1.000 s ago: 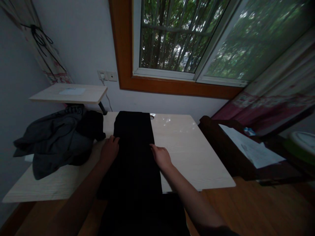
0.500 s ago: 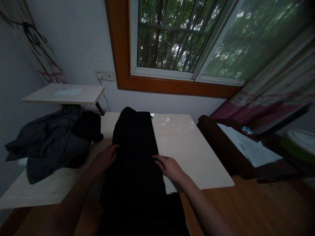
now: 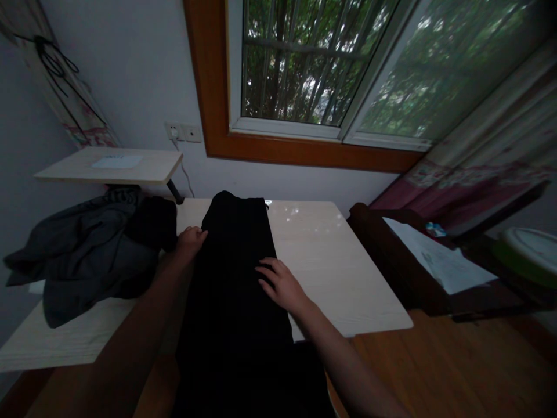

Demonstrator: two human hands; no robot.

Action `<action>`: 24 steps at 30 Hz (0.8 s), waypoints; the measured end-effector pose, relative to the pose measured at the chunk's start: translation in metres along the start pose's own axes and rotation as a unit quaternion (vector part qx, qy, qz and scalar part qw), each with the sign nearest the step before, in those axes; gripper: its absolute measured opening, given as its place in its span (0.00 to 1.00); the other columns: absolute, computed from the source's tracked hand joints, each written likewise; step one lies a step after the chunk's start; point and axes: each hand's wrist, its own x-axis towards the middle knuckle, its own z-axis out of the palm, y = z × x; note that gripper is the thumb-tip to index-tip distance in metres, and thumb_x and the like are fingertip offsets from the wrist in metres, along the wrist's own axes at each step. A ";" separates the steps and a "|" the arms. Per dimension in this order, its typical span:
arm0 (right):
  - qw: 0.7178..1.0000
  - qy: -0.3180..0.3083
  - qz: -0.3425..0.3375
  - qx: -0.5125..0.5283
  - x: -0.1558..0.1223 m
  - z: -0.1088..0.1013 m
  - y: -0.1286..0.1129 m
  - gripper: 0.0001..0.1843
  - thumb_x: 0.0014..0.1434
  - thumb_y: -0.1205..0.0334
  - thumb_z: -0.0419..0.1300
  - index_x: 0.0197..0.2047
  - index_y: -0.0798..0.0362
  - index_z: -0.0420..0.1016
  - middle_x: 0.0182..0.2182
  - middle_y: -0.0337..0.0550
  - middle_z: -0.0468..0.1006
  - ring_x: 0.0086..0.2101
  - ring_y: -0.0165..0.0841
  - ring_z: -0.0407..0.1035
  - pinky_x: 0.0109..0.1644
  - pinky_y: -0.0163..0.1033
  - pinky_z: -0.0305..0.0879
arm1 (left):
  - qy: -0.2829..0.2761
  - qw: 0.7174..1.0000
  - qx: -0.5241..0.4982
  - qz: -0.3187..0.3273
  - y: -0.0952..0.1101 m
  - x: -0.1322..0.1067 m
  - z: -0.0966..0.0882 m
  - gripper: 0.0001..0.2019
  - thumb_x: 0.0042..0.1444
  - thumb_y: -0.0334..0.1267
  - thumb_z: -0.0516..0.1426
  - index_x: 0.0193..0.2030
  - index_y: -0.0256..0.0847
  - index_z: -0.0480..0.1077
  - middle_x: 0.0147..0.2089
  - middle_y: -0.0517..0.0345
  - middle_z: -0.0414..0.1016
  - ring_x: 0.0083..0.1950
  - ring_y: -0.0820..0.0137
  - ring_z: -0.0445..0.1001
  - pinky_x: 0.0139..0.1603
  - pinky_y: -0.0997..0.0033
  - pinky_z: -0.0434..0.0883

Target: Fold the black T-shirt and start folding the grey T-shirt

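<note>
A long black garment (image 3: 237, 273) lies lengthwise on the pale table; its near part runs down over the front edge, and its exact kind is hard to make out in the dark. At its left edge, towards the far end, my left hand (image 3: 190, 241) has its fingers closed on the cloth. My right hand (image 3: 282, 284) rests with fingers spread on the garment's right side, around the middle of its length.
Grey and black clothes (image 3: 96, 249) are heaped on the left of the table (image 3: 335, 267), partly under a small raised shelf (image 3: 113, 165). Rightwards stands a dark brown piece of furniture (image 3: 391, 261) with a paper sheet (image 3: 435, 255) on it. A window (image 3: 313, 69) is ahead.
My left hand has slid farther away along the garment's left edge. The right hand has moved from the right edge inward and slightly away, its fingers now spread over the cloth.
</note>
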 end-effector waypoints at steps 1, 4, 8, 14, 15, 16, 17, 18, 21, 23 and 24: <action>1.000 -0.010 -0.010 -0.003 0.000 0.002 0.000 0.22 0.69 0.59 0.59 0.64 0.49 0.72 0.65 0.52 0.68 0.64 0.44 0.63 0.67 0.54 0.65 | 0.005 1.000 0.004 0.000 -0.001 0.002 0.001 0.12 0.63 0.46 0.54 0.36 0.42 0.74 0.39 0.52 0.75 0.44 0.62 0.75 0.47 0.65 0.70; 0.999 -0.042 -0.020 -0.025 -0.003 0.005 -0.001 0.26 0.70 0.57 0.58 0.69 0.48 0.66 0.70 0.51 0.63 0.68 0.46 0.57 0.70 0.58 0.61 | 0.028 0.999 0.022 0.003 -0.004 -0.002 0.002 0.11 0.63 0.43 0.52 0.38 0.41 0.74 0.42 0.47 0.75 0.48 0.57 0.73 0.53 0.59 0.69; 0.997 -0.064 -0.018 -0.051 -0.006 0.003 -0.003 0.28 0.71 0.56 0.56 0.71 0.48 0.63 0.71 0.50 0.61 0.70 0.46 0.55 0.71 0.58 0.60 | 0.072 0.995 0.065 0.035 -0.003 -0.019 0.001 0.12 0.65 0.41 0.51 0.44 0.39 0.73 0.48 0.42 0.74 0.54 0.52 0.70 0.60 0.49 0.66; 0.993 -0.077 -0.015 -0.086 -0.011 -0.001 -0.013 0.29 0.71 0.57 0.56 0.73 0.50 0.60 0.73 0.51 0.57 0.72 0.46 0.51 0.71 0.58 0.59 | 0.152 0.975 0.105 0.127 0.020 -0.027 -0.002 0.20 0.66 0.34 0.49 0.63 0.39 0.69 0.65 0.39 0.68 0.66 0.49 0.64 0.62 0.48 0.66; 0.993 -0.079 -0.015 -0.090 -0.012 -0.001 -0.015 0.30 0.71 0.57 0.56 0.73 0.50 0.59 0.73 0.51 0.56 0.72 0.46 0.50 0.72 0.58 0.59 | 0.151 0.969 0.104 0.165 0.027 -0.026 -0.002 0.21 0.66 0.33 0.48 0.64 0.39 0.69 0.68 0.41 0.67 0.69 0.50 0.62 0.66 0.46 0.63; 0.992 -0.080 -0.015 -0.093 -0.013 -0.002 -0.016 0.30 0.71 0.57 0.56 0.74 0.50 0.59 0.74 0.51 0.55 0.72 0.46 0.49 0.72 0.58 0.58 | 0.144 0.963 0.103 0.202 0.033 -0.025 -0.001 0.22 0.67 0.33 0.47 0.64 0.39 0.69 0.70 0.43 0.65 0.72 0.51 0.59 0.70 0.45 0.59; 0.992 -0.080 -0.016 -0.094 -0.013 -0.002 -0.017 0.31 0.71 0.57 0.56 0.74 0.50 0.58 0.74 0.51 0.54 0.72 0.46 0.48 0.72 0.58 0.57 | 0.133 0.958 0.103 0.234 0.040 -0.024 0.001 0.22 0.68 0.34 0.46 0.65 0.39 0.70 0.71 0.45 0.64 0.74 0.52 0.57 0.73 0.44 0.54; 0.992 -0.080 -0.017 -0.095 -0.014 -0.002 -0.018 0.31 0.71 0.57 0.56 0.74 0.50 0.57 0.74 0.50 0.54 0.72 0.46 0.48 0.72 0.58 0.57 | 0.119 0.953 0.103 0.260 0.047 -0.024 0.005 0.22 0.69 0.36 0.46 0.65 0.39 0.69 0.72 0.46 0.63 0.75 0.53 0.56 0.75 0.44 0.51; 0.992 -0.078 -0.020 -0.094 -0.016 -0.002 -0.018 0.33 0.71 0.56 0.56 0.75 0.49 0.55 0.74 0.50 0.52 0.73 0.45 0.46 0.73 0.58 0.56 | 0.084 0.950 0.109 0.282 0.062 -0.025 0.018 0.25 0.71 0.44 0.45 0.69 0.40 0.65 0.74 0.47 0.61 0.77 0.54 0.53 0.76 0.42 0.47; 0.992 -0.079 -0.020 -0.096 -0.016 -0.002 -0.018 0.34 0.71 0.56 0.56 0.76 0.49 0.53 0.75 0.50 0.51 0.73 0.45 0.45 0.73 0.59 0.56 | 0.069 0.955 0.114 0.266 0.064 -0.024 0.027 0.27 0.71 0.47 0.45 0.71 0.39 0.62 0.75 0.46 0.58 0.77 0.53 0.52 0.76 0.43 0.47; 0.992 -0.081 -0.020 -0.098 -0.017 -0.002 -0.018 0.35 0.71 0.55 0.56 0.76 0.49 0.52 0.75 0.50 0.50 0.73 0.45 0.44 0.73 0.59 0.55 | 0.065 0.958 0.115 0.256 0.063 -0.023 0.030 0.28 0.71 0.48 0.44 0.72 0.38 0.61 0.76 0.45 0.58 0.78 0.53 0.52 0.76 0.43 0.46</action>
